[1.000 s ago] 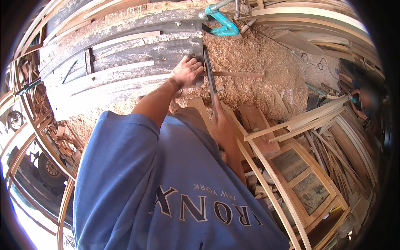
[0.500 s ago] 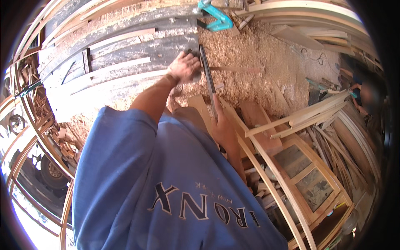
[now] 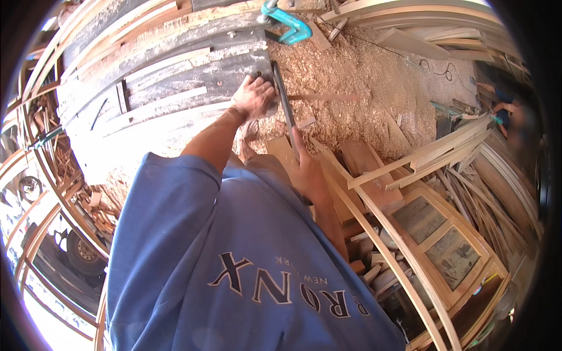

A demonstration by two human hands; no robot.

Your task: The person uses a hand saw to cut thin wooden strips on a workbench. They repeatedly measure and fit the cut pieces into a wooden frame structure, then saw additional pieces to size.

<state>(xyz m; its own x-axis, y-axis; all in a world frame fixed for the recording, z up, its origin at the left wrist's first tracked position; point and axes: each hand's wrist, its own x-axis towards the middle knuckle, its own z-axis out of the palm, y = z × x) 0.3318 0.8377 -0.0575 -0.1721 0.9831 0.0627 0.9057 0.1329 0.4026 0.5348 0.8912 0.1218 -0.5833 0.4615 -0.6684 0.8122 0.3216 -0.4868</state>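
Observation:
My right hand (image 3: 307,169) is closed around the near end of a saw (image 3: 283,93), whose narrow dark blade is seen nearly edge-on and runs away from me just past the workbench's right edge. Fingers curled, my left hand (image 3: 255,96) presses down at that edge, on a thin wooden strip. The strip's reddish-brown free end (image 3: 328,97) juts out to the right beyond the blade. Where the blade meets the strip is hard to make out. The dark, worn workbench (image 3: 228,69) lies under my left hand.
A teal clamp (image 3: 291,26) sits at the bench's far right corner. Wood shavings (image 3: 351,70) cover the floor. Long battens (image 3: 386,251) and a framed wooden cabinet (image 3: 439,237) stand to my right. Another person (image 3: 506,117) is at the far right.
The whole view has shifted slightly, so the bench and clamp appear a little further left. Both hands keep the same grips, and the saw stays close to the bench edge.

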